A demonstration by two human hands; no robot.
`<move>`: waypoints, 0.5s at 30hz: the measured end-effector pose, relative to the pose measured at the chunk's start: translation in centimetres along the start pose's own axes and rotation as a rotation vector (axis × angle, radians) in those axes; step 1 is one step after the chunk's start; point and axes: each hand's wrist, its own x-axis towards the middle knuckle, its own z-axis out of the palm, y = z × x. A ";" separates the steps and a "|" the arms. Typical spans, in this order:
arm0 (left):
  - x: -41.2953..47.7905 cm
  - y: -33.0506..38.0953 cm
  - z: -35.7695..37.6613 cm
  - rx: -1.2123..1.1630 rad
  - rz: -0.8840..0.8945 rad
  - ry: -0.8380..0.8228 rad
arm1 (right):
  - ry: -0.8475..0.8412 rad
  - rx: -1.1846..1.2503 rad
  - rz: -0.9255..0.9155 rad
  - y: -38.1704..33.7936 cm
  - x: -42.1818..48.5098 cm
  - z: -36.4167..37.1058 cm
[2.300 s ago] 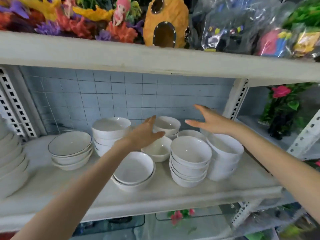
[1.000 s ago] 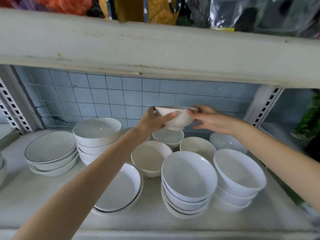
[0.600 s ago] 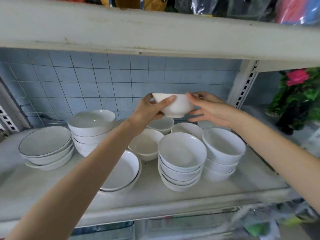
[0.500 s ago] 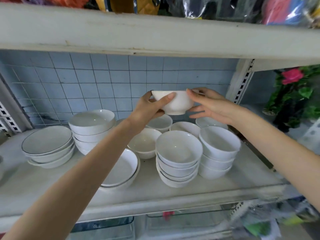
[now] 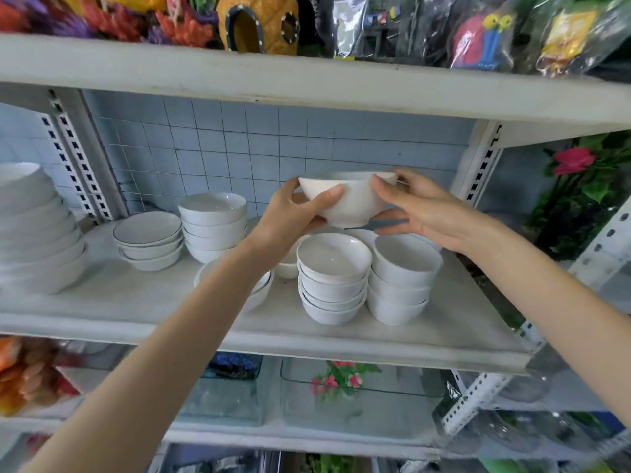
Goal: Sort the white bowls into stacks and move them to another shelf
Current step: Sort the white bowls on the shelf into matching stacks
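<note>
Both of my hands hold one small white bowl [image 5: 351, 199] in the air above the middle shelf [image 5: 143, 302]. My left hand [image 5: 290, 216] grips its left side, thumb across the front. My right hand [image 5: 416, 209] holds the right side with fingers curved round the rim and base. Below the bowl stand two stacks of white bowls, one [image 5: 333, 278] in the middle and one [image 5: 399, 278] to its right. My left forearm partly hides a wide bowl [image 5: 263, 291] and a small bowl [image 5: 286, 268].
Further left on the shelf are a stack of deep bowls [image 5: 213, 223], a stack of dark-rimmed shallow bowls [image 5: 148, 238] and a tall stack of large bowls [image 5: 34, 230]. The upper shelf [image 5: 307, 87] hangs close overhead. A slotted post [image 5: 478, 165] stands at the right. Glass tanks [image 5: 239, 390] sit below.
My hands reached to the back, lifted the small bowl off its stack and brought it forward and up. The view has pulled back, showing the lower shelf.
</note>
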 end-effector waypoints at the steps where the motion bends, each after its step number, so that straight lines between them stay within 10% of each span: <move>1: -0.7 -0.1 -0.3 0.000 0.007 0.012 | -0.014 0.004 -0.009 0.0 -0.2 0.4; 15: -7.0 1.6 -8.6 0.080 0.084 0.125 | -0.089 0.022 -0.111 -0.9 0.2 9.8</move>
